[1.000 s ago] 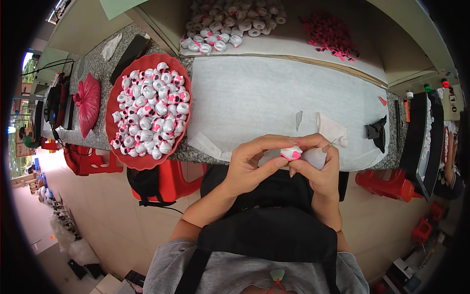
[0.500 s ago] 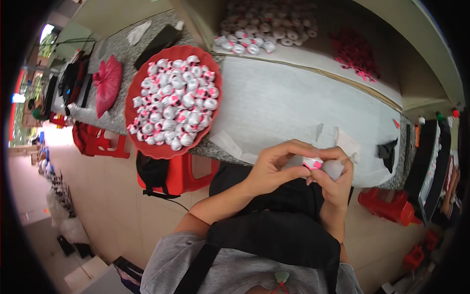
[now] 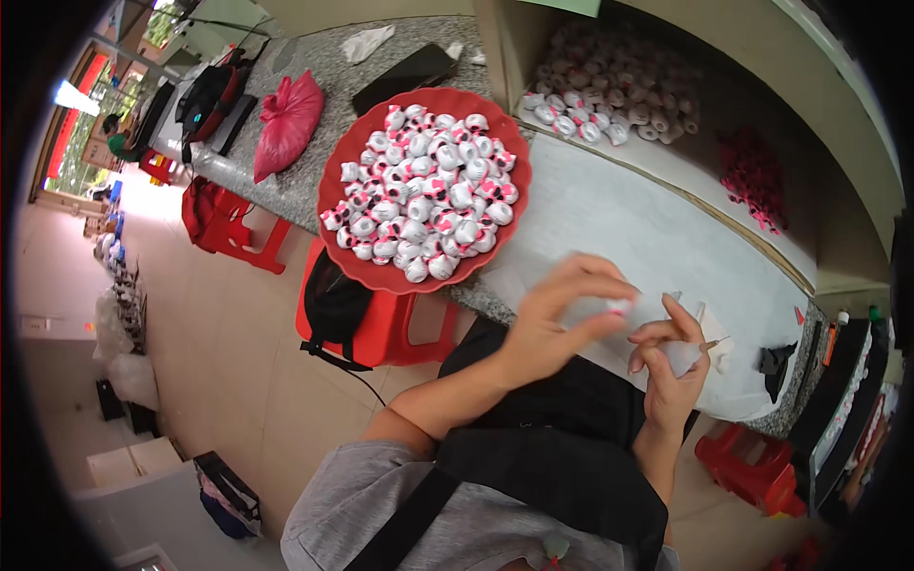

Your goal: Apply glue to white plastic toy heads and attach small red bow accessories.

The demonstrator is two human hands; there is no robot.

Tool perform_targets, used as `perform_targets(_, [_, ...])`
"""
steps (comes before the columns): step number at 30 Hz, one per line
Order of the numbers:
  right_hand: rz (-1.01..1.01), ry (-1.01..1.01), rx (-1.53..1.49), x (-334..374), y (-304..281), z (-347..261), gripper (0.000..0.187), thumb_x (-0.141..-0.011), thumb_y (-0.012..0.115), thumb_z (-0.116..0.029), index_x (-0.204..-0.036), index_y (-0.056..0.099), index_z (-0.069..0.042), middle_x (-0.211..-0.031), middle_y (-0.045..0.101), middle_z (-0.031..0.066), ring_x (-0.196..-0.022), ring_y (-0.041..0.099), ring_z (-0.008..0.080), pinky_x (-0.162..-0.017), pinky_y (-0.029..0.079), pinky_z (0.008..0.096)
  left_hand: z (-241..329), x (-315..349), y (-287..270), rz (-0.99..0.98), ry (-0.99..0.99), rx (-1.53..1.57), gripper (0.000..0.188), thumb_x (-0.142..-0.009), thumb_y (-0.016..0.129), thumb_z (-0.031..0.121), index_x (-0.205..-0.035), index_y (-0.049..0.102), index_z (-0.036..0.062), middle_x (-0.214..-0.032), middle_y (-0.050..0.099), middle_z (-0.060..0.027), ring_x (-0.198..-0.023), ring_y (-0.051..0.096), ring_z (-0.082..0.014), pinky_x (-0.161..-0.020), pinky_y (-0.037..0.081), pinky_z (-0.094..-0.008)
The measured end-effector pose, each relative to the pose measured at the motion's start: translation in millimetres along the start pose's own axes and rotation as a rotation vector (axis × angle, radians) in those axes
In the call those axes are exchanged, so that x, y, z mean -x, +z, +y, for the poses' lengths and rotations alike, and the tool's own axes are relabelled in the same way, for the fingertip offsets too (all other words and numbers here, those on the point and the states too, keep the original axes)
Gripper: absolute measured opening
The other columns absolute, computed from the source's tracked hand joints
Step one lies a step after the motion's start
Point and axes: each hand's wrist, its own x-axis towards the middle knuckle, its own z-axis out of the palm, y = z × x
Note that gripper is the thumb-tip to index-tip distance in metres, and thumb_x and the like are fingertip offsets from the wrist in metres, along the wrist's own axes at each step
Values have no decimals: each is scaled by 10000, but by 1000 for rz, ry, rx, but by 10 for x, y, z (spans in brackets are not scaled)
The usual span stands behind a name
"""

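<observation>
Over the near edge of the table, the left hand pinches a small white-and-pink piece. The right hand holds a cloudy bottle, its thin tip pointing away. Pinch softly; keep fingers off that tip.

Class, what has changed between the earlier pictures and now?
The left hand has drawn leftward from the right hand, taking the small white piece. The right hand is now clear of it and still holds the white bottle. The red bowl remains heaped.
</observation>
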Motion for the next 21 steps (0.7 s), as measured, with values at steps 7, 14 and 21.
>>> perform_targets(7, [34, -62, 79, -79, -265, 4, 433, -638, 458, 7, -1053, 337, -18, -819, 433, 112, -500, 392, 104, -412, 332, 187, 402, -481, -539, 426, 278, -953, 338, -636, 609, 35, -964, 530, 55, -1042, 447, -106, -982, 399, -235, -838, 299, -332])
perform_targets(14, [-36, -58, 2, 53, -403, -113, 338, -645, 424, -65, -954, 291, -29, -900, 385, 145, -560, 439, 162, -410, 404, 251, -603, -1597, 43, 30, 351, -1146, 215, -655, 540, 38, -855, 588, 101, -807, 567, -74, -859, 490, -250, -752, 376, -329])
perform_targets(21, [-47, -59, -23, 161, -618, -171, 311, -716, 438, -37, -1021, 386, -2, -994, 376, 130, -799, 478, 199, -545, 462, 291, -955, -1818, 101, -53, 340, -1386, 188, -653, 549, 80, -828, 598, 130, -747, 562, -91, -721, 520, -240, -656, 418, -320])
